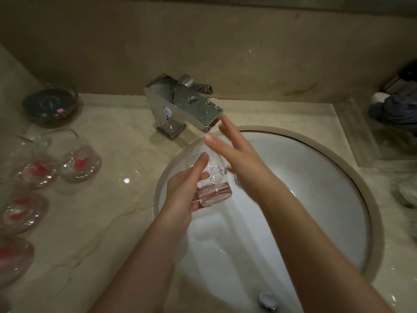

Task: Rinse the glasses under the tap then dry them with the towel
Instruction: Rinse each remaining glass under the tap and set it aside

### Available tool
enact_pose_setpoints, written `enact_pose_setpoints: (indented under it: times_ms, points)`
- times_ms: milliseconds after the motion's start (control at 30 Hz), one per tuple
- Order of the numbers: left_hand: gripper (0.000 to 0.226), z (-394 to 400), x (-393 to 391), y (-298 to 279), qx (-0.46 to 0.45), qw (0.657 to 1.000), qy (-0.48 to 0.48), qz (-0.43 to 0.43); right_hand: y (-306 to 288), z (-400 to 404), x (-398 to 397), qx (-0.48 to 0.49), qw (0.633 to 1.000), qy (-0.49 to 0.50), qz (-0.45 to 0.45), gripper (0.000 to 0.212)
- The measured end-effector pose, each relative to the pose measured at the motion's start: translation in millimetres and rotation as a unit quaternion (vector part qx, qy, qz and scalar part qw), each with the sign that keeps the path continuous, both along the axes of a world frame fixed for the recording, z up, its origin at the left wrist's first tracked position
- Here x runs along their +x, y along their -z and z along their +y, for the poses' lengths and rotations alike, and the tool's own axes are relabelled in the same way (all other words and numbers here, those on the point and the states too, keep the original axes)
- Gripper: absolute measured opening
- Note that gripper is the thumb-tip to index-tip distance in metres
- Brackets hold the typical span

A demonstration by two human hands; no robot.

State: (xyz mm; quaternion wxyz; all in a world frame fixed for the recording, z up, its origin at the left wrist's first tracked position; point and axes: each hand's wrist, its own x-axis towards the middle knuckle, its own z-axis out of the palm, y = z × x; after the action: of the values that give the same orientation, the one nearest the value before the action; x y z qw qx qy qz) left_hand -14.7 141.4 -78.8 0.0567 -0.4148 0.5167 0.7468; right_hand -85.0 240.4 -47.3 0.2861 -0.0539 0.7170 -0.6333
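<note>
My left hand [182, 188] grips a clear glass [213, 184] over the white sink [316, 177], just below the spout of the chrome tap [185, 105]. The glass is tilted, its thick base towards me and its mouth towards the tap. My right hand [234, 152] lies against the glass's far side with its fingers straight, the fingertips close to the spout. I cannot make out running water. Several more clear glasses [79, 161] with red in their bases stand on the marble counter at the left. A dark blue cloth [397, 109] lies at the far right.
A dark glass bowl [50, 105] sits at the back left of the counter [112, 211]. The sink's drain plug [267, 299] shows near the bottom edge. A glass object [406, 193] stands at the right edge. A raised ledge runs along the right side.
</note>
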Motion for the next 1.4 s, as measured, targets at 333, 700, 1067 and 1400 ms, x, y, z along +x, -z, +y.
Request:
enact_pose_setpoints:
  times_ms: [333,700,1067,1400]
  points:
    - [0.086,11.8,28.2,-4.0,0.27,0.946,0.071,-0.163,7.5,38.8,60.1,0.102,0.964,0.002,-0.247,0.046]
    - [0.06,36.6,42.2,-51.2,0.052,0.948,0.313,0.02,-45.0,112.5,116.6,0.029,0.987,0.116,-0.104,0.05]
    - [0.072,133.1,19.1,-92.3,-0.193,0.792,0.55,0.184,-60.2,227.9,149.5,0.028,0.968,0.247,-0.022,0.084]
    - [0.082,288.3,25.9,-72.2,-0.231,0.773,0.548,0.219,-45.6,373.8,150.0,0.084,0.971,0.223,0.007,0.079]
